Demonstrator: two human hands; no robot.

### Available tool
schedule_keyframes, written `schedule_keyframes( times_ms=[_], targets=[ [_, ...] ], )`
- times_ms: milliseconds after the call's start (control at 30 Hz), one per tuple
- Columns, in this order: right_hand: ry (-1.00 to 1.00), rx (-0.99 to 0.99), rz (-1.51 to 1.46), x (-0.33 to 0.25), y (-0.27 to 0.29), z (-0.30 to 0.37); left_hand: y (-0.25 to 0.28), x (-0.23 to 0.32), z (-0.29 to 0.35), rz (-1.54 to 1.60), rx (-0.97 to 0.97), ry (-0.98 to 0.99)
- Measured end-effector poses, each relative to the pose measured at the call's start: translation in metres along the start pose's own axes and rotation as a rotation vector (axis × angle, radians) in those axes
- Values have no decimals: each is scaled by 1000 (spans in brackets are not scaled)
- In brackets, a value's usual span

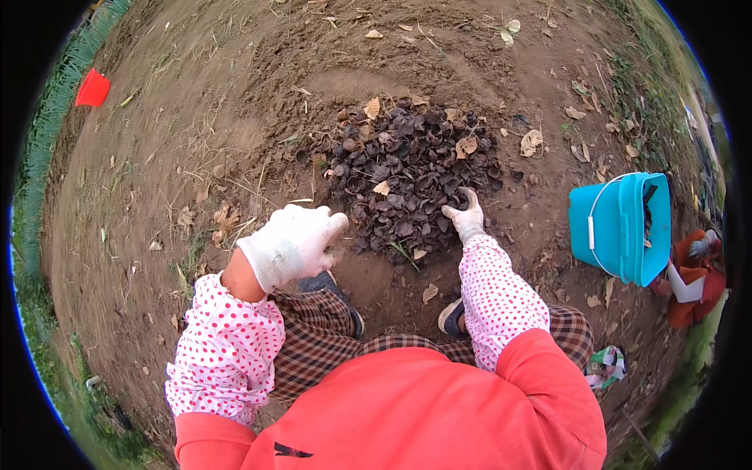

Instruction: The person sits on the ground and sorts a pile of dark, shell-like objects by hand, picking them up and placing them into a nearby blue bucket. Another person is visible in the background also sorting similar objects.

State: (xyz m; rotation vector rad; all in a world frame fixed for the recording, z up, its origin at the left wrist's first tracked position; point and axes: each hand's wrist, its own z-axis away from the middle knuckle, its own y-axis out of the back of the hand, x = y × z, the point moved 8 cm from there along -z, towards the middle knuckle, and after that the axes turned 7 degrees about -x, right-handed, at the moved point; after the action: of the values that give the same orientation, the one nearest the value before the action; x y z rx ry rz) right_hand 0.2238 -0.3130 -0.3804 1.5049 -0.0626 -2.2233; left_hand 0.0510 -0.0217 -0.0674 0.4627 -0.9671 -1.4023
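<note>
A heap of dark, curled shells or husks (407, 176) lies on bare brown soil in front of me. My right hand (466, 218), in a white work glove, rests on the near right edge of the heap, fingers spread into the pieces. My left hand (294, 243), also in a white glove, hovers above the ground just left of the heap with its fingers curled inward; I cannot see anything in it. Both forearms wear white sleeves with red dots. I am crouched, with checked trousers and dark shoes below the heap.
A turquoise plastic bucket (623, 227) lies tipped on its side at the right, with dark pieces inside. Beyond it a person in red (693, 274) crouches. A red container (92, 88) sits far left by the grass edge. Dry leaves dot the soil.
</note>
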Motion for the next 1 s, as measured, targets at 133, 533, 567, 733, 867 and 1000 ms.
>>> schedule_keyframes(
  times_ms=[133,533,567,733,867,1000],
  targets=[
    [-61,-145,-234,24,5,-8,1,2,-1,4,-7,-10],
    [-132,-178,-308,22,-13,5,-5,0,-6,24,-40,-16],
    [-163,-218,-412,19,-15,9,-6,-2,-6,28,-43,-10],
    [-267,-284,-623,27,-13,16,-3,1,-5,24,-26,-28],
    [-302,-77,-549,34,-10,10,-2,2,-8,41,-58,-16],
    [-205,13,-230,11,-21,11,-3,1,-8,43,-63,-15]
  ],
)
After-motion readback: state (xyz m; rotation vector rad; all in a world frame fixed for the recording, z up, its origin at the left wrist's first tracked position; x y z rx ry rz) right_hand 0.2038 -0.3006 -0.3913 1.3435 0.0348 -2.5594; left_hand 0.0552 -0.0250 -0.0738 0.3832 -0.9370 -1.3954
